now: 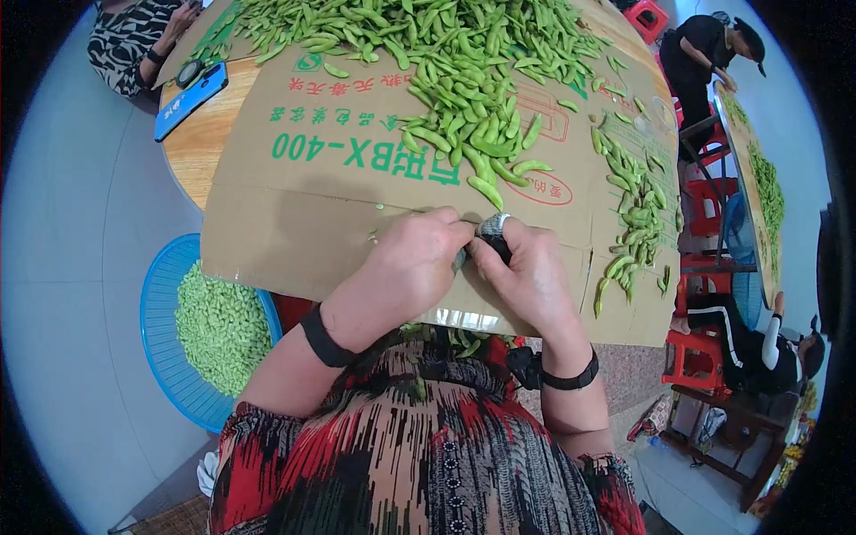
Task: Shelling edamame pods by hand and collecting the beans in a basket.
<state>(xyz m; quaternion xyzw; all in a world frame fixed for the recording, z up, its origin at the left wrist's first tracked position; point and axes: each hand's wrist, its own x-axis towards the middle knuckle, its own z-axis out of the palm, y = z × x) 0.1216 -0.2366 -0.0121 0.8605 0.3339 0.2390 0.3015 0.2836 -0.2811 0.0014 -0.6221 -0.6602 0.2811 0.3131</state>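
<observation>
Just above the near edge of a flattened cardboard sheet (267,221), my left hand (418,251) and my right hand (535,267) meet with bent fingers and fingertips pinched together. Whatever lies between the fingertips is hidden by them. Grey and black wrapping (495,231) covers a digit of my right hand. Right beyond my hands, a tongue of green soybean pods (468,114) runs down from a large heap (428,30) at the far side. Small pale bits (373,234) lie beside my left hand.
A blue plastic basket (160,361) of shelled green beans (224,328) stands low at left. Flatter pods (632,200) form a strip at right. A blue phone (190,100) rests on the wooden table (190,157). People (702,53) sit or stand at left and right, near red stools (695,358).
</observation>
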